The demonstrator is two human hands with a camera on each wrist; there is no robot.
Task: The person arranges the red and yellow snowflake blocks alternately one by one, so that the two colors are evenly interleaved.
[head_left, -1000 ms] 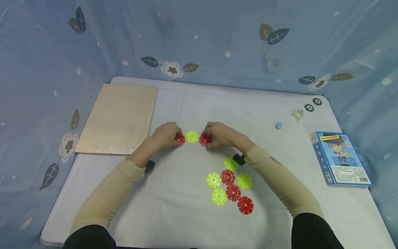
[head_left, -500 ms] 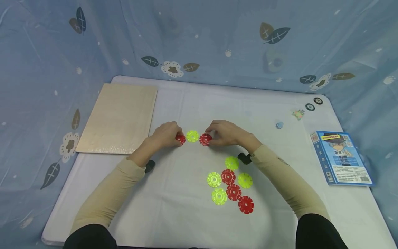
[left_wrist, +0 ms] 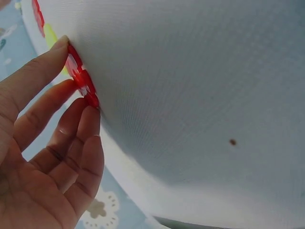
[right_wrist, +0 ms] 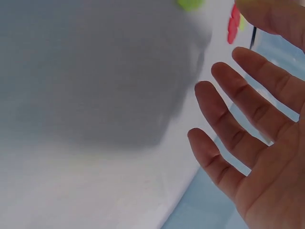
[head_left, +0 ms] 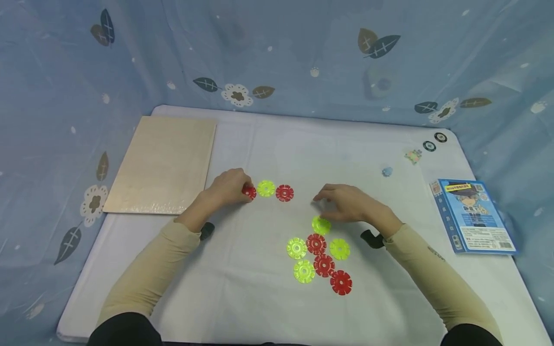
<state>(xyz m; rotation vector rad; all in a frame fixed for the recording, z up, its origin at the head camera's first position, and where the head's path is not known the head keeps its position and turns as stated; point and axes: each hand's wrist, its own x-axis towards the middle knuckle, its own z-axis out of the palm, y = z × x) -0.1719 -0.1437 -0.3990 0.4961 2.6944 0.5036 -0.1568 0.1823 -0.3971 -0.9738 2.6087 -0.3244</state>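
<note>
My left hand (head_left: 229, 186) pinches a red notched plastic disc (head_left: 250, 192) by its edge. In the left wrist view, thumb and fingertips meet opposite edges of this red disc (left_wrist: 82, 78). To its right lie a yellow-green notched disc (head_left: 266, 188) and a second red disc (head_left: 284, 193), in a row. My right hand (head_left: 348, 204) hovers over the table, holding nothing, its fingers spread in the right wrist view. Its thumb is right by a yellow-green disc (head_left: 321, 225) at the top of a loose group of red and yellow-green discs.
A wooden board (head_left: 162, 166) lies at the back left. On the right stands a blue picture box (head_left: 473, 216). Toward the back right corner are two black rings (head_left: 429, 146), a small flowery piece (head_left: 413, 156) and a small blue piece (head_left: 387, 171). A patterned blue curtain surrounds the white table.
My right hand has let go of the red disc at the row's right end and moved right and nearer, toward the loose group. My left hand has stayed on its red disc.
</note>
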